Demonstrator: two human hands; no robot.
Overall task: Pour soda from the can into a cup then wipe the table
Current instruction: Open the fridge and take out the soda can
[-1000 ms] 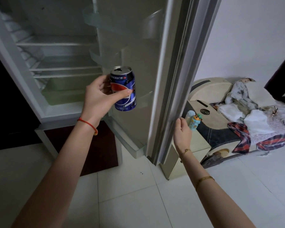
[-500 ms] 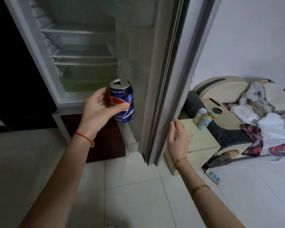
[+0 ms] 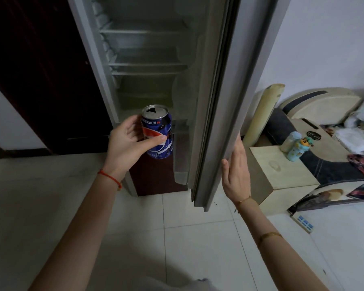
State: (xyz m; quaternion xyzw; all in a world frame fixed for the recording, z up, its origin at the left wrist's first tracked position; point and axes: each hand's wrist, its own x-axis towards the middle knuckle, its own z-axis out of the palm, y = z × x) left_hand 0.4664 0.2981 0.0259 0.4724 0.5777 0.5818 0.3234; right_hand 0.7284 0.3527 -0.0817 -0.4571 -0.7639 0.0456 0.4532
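A blue soda can (image 3: 158,131) with a red and white logo and an opened top is upright in my left hand (image 3: 128,143), held in front of the open fridge. My right hand (image 3: 236,171) is flat, fingers together, pressed against the outer edge of the fridge door (image 3: 216,101). No cup, cloth or table is in view.
The fridge (image 3: 143,59) stands open with bare shelves. A dark wooden door (image 3: 40,70) is to its left. A low pale cabinet (image 3: 282,171) with two small bottles (image 3: 294,145) stands right of the fridge door, beside a bed piled with clothes (image 3: 357,133). White tiled floor lies below.
The fridge door has swung further toward shut under my right hand. My left hand has drawn the can down and away from the fridge. The view has shifted left.
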